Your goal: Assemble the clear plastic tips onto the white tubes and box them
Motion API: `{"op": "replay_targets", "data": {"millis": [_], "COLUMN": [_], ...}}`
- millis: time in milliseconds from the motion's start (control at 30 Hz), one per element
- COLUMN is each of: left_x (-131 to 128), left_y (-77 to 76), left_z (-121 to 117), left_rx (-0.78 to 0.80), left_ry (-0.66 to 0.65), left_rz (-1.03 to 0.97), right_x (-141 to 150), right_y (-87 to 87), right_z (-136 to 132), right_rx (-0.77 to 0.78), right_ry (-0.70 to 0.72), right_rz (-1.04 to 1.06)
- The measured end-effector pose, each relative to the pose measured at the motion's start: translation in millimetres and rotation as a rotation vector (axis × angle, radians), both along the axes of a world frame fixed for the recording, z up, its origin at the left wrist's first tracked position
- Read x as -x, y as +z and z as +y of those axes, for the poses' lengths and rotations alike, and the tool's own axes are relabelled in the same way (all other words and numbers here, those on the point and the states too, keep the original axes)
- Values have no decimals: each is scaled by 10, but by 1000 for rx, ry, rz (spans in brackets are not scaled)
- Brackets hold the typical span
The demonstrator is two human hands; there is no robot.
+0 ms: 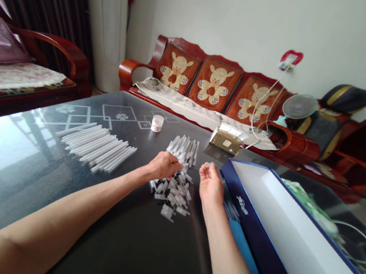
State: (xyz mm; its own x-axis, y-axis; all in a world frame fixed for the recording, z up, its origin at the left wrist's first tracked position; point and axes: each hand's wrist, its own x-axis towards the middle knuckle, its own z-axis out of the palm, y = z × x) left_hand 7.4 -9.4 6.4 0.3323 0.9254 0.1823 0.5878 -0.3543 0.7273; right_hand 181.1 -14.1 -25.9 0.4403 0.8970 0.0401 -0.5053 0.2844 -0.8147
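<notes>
My left hand (pixel 163 165) is closed, its fingers pinched around a slim white tapered piece whose tip points right. It hovers over a loose pile of small translucent plastic caps (pixel 177 192), which look like pen caps. Just beyond the hand lies a row of white tapered pieces (pixel 184 147), side by side. To the right of the pile, my right hand (pixel 211 186) is raised with curled fingers. A small pale thing shows at its fingertips, too small to name. Many long white tubes (pixel 99 147), like pen barrels, lie in a row on the left.
A long blue box (pixel 259 229) with a white inside stands open beside my right forearm. A small white tub (pixel 157 123) and a tissue pack (pixel 227 140) sit further back on the dark glossy table (pixel 129 249). Behind it stands a wooden sofa (pixel 134 70).
</notes>
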Motion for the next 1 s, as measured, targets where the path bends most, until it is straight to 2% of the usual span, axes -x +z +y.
{"op": "replay_targets", "data": {"millis": [67,133,233,333,433,667,833,1000], "left_x": [77,143,207,233,234,211,174,166], "left_y": [12,0,-55,-121,-171,-234,-223,-211], "left_z": [59,118,183,213,221,215,190,163], "left_rx": [16,-149,-350,-390,-406,-399,-385,-356], "left_ry": [50,122,201,236,242,260,301,325], "left_rz": [-32,-1,84,122,132,171,200,220], "right_x": [-85,-81,36,134,144,109,111,94], "right_y": [-3,-12,-16,-6,-13,-65,-44,-65], "right_z": [5,-20,-102,-184,-217,-183,-161,-113], "right_rx": [-9,-14,-48,-140,-191,-122,-69,-66], "right_ry": [-43,-16,43,51,7,-27,-15,-29], "right_rz": [-22,-166,-638,-1114,-1327,-1362,-1276,-1297]}}
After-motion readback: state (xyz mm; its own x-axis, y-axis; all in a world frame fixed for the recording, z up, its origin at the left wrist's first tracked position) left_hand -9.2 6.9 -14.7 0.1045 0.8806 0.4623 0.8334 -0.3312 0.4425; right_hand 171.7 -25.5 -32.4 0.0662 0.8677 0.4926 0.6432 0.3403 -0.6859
